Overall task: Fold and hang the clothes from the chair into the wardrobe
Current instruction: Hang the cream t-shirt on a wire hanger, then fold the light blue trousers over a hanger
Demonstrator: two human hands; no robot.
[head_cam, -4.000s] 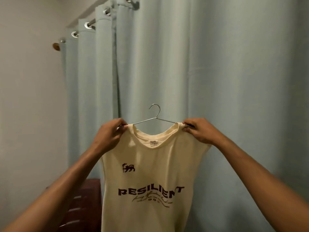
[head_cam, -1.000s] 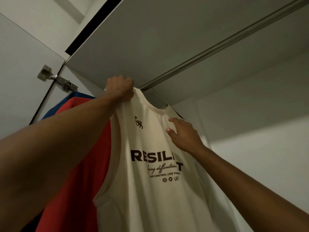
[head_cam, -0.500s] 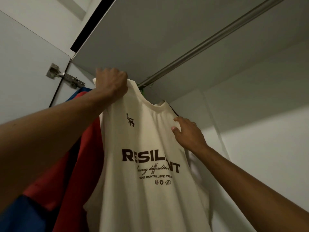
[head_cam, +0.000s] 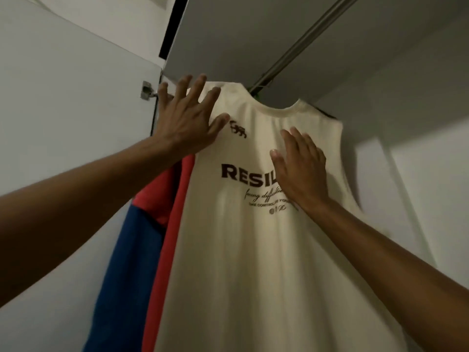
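A cream sleeveless shirt (head_cam: 228,250) hangs from the metal rail (head_cam: 308,38) inside the wardrobe, and 2 flat hands are on it.

The left hand (head_cam: 187,120) has its fingers spread wide and straight, holding nothing; it lies against the shirt's upper corner, just left of the little dark animal print (head_cam: 238,129). The right hand (head_cam: 299,166) is flat too, fingers together, pressing on the shirt's front and covering the end of the big dark word that starts "RESIL". Neither hand grips anything. The hanger is mostly hidden under the shirt's neck. Right beside the shirt, on its left, hangs a red garment (head_cam: 175,212), and left of that a blue garment (head_cam: 121,262). Further left is the white wardrobe door (head_cam: 63,102), with a metal hinge (head_cam: 146,90) near the left hand's fingertips.
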